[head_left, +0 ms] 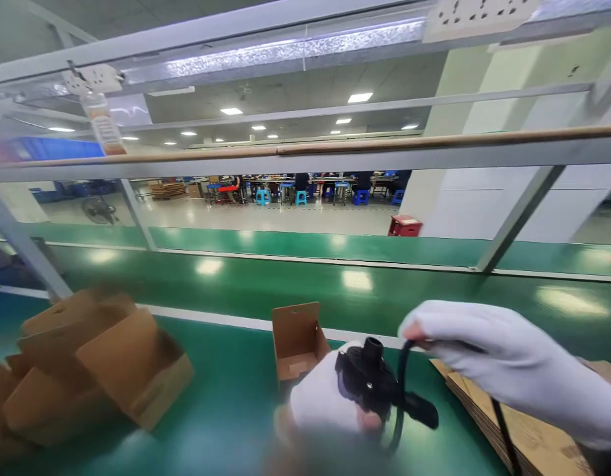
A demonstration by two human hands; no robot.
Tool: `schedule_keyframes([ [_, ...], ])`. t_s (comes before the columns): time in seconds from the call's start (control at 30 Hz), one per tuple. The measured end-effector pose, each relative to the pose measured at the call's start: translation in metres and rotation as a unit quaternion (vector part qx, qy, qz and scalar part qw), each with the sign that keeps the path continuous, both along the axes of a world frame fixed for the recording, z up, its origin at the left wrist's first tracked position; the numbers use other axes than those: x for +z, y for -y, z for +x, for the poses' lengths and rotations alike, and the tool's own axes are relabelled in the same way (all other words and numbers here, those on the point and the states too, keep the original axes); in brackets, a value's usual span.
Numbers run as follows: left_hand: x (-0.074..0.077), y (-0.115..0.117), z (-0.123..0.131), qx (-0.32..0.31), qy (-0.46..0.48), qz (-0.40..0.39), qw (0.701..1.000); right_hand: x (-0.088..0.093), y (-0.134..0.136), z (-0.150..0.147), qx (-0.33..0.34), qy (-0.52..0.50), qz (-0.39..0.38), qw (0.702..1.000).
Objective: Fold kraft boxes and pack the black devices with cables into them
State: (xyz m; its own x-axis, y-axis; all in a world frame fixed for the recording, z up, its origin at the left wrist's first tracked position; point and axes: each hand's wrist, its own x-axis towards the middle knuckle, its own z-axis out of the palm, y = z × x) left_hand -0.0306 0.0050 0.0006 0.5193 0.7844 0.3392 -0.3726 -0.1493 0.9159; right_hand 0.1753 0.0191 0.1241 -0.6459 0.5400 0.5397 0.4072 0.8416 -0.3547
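Note:
In the lower middle, my left hand [321, 396], in a white glove with bare fingertips, grips a small black plastic device [364, 375] with a short round spout on top. A flat black tab sticks out at the device's right side. My right hand [477, 354], gloved the same way, pinches the black cable [403, 370] to the right of the device. More of this cable hangs below my right wrist. Just behind my left hand stands an open cardboard box [296, 334], partly covered by the hand.
Several open cardboard boxes [131, 363], blurred, crowd the left of the green work surface [226, 390]. A stack of flat cardboard [514, 416] lies at right under my right forearm. A metal frame bar [335, 157] crosses ahead. A bottle [104, 125] hangs at upper left.

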Motion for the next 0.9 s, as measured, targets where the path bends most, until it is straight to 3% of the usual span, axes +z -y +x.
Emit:
schedule_keyframes([
  [0.1, 0.000, 0.002, 0.007, -0.059, -0.043, 0.008, 0.997, -0.003, -0.020, -0.027, 0.079, 0.074, -0.094, 0.990],
  [0.23, -0.005, 0.003, 0.003, -0.054, -0.038, 0.005, 0.998, -0.046, -0.036, -0.027, 0.066, 0.034, -0.291, 0.954],
  [0.33, -0.002, 0.002, 0.003, 0.003, -0.024, 0.014, 1.000, -0.062, -0.025, -0.024, 0.072, -0.021, -0.336, 0.939],
  [0.47, 0.008, 0.006, 0.008, 0.138, -0.022, 0.055, 0.989, -0.050, -0.001, -0.028, 0.109, -0.035, -0.365, 0.924],
  [0.6, 0.005, 0.015, -0.014, 0.213, -0.074, 0.055, 0.973, -0.044, 0.001, -0.040, 0.065, 0.019, -0.369, 0.927],
  [0.7, -0.015, 0.019, -0.057, 0.337, -0.151, 0.079, 0.926, -0.055, -0.009, -0.054, 0.009, 0.053, -0.314, 0.948],
  [0.8, -0.052, 0.014, -0.099, 0.485, -0.285, 0.109, 0.820, -0.067, -0.024, -0.074, -0.004, 0.094, -0.232, 0.968],
  [0.83, -0.066, 0.009, -0.109, 0.495, -0.326, 0.092, 0.800, -0.070, -0.029, -0.082, -0.009, 0.113, -0.195, 0.974],
  [0.9, -0.094, -0.002, -0.120, 0.464, -0.374, 0.034, 0.802, -0.074, -0.041, -0.101, -0.026, 0.175, -0.118, 0.977],
])
